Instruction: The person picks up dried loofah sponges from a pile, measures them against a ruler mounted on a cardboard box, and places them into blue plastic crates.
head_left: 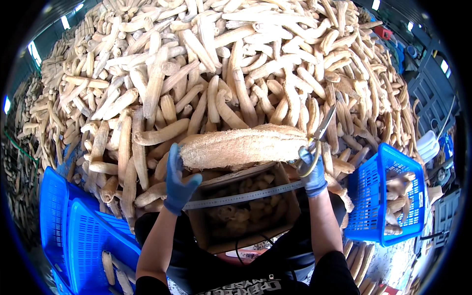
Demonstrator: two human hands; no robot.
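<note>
A long, thick dried loofah (pixel 241 147) lies crosswise in front of me, above the far edge of a cardboard box (pixel 196 231). My left hand (pixel 178 183), in a blue glove, meets its left end with fingers stretched and thumb apart. At the other end, my gloved right hand (pixel 313 172) is closed around the yellow handles of scissors (pixel 322 129). Their blades point up and away, slightly parted. A white measuring strip (pixel 246 196) spans the box, which contains loofah pieces (pixel 236 216) in shadow.
A large heap of dried loofahs (pixel 206 64) rises ahead. Blue plastic crates (pixel 93 241) stand at the left. Another blue crate (pixel 366 211) at the right holds several short pieces. More loofahs (pixel 363 260) lie on the floor at the lower right.
</note>
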